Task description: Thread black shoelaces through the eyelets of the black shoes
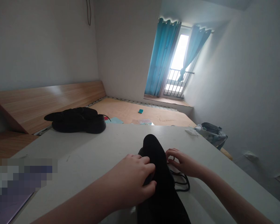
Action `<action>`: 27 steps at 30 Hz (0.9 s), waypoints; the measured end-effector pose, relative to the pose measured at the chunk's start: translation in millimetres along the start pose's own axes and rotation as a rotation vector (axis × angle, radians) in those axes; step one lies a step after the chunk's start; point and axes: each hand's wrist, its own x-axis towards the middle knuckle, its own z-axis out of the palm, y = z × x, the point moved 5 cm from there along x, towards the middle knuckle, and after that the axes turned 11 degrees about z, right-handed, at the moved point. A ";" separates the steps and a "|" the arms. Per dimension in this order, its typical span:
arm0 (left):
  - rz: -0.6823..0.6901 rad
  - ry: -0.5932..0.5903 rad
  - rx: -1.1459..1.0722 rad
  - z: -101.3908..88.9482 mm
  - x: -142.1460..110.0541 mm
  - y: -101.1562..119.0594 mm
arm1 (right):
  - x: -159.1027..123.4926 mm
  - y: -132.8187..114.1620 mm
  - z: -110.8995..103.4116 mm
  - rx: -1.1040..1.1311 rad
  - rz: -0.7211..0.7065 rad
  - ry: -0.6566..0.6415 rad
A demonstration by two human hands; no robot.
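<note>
- While the left grip [130, 179] curls closed around one black shoe [157, 174], the right grip [183, 162] pinches nearly shut on a thin black lace [180, 183] that loops out from the shoe.
- That shoe stands on a white worktop [95, 149], between the two grips and near the worktop's near edge.
- One grey patterned bag [211, 133] sits just past the worktop's far right corner; whatever is inside it is hidden.
- One small white packet [191, 131] lies on the worktop near the bag.
- One dark heap of black footwear [74, 121] rests on a wooden bed frame [49, 102], well apart from the grips; how many shoes it holds is hard to tell.
- One small teal item [140, 111] and one pale blue sheet [114, 120] lie on a wooden board [158, 116] beyond the worktop.
- Two blue curtains [162, 57] hang at one window [178, 62].
</note>
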 end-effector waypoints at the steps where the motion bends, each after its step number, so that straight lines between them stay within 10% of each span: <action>1: -0.004 -0.002 0.002 -0.2 -0.1 0.0 | -7.3 -2.3 -2.3 0.003 0.015 -0.015; 7: -0.004 -0.015 0.003 -1.0 2.0 0.8 | -50.0 0.9 8.3 -0.015 0.105 -0.143; 27: -0.044 -0.032 -0.036 1.1 -9.5 -3.0 | -48.5 21.9 35.6 -0.280 0.281 0.157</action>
